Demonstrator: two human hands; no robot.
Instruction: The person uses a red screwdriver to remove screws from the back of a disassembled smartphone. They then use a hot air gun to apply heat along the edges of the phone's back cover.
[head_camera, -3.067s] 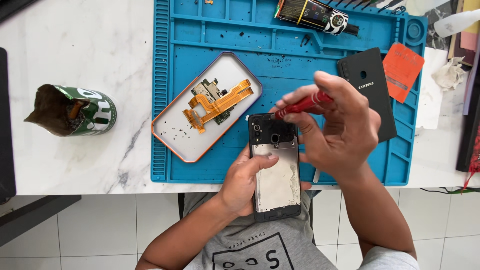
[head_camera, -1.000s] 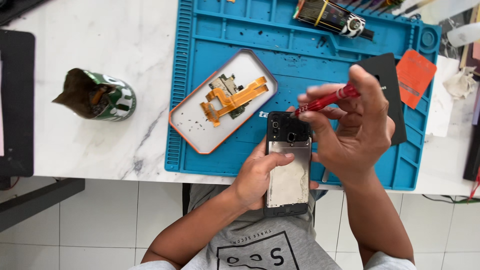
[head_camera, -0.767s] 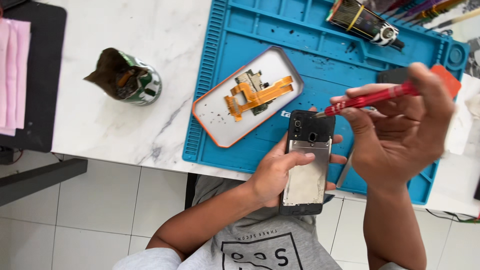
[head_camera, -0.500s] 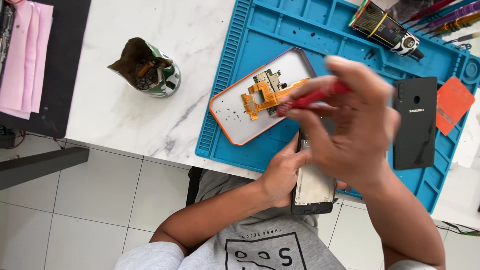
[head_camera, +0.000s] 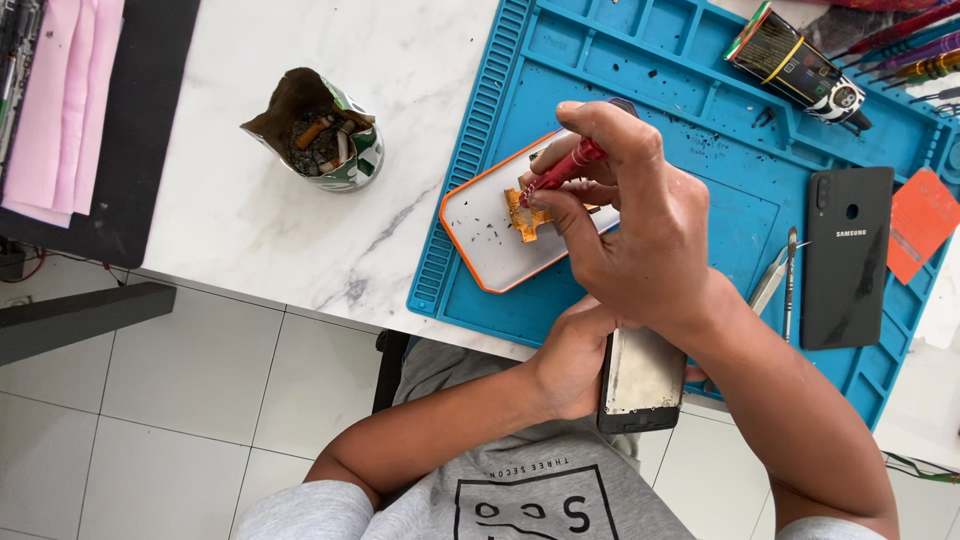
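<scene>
— Over the blue mat (head_camera: 700, 200), what is gripped by the right hand (head_camera: 640, 225)?

— A red screwdriver (head_camera: 560, 168) is pinched in its closed fingers, tip lowered toward the orange-rimmed tray (head_camera: 480, 235), where loose parts are kept together.

— And the phone (head_camera: 640, 378)?

— It is clamped at its edge by the left hand (head_camera: 570, 360), held off the counter (head_camera: 300, 200) edge, steadied near the lap. Its black back cover (head_camera: 848, 255) is laid aside on the mat.

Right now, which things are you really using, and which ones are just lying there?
In use:
red screwdriver in the right hand
opened phone in the left hand
white tray with orange-edged parts

Lying about:
cut can of cigarette butts
black back cover
tweezers
pink cloth
</scene>
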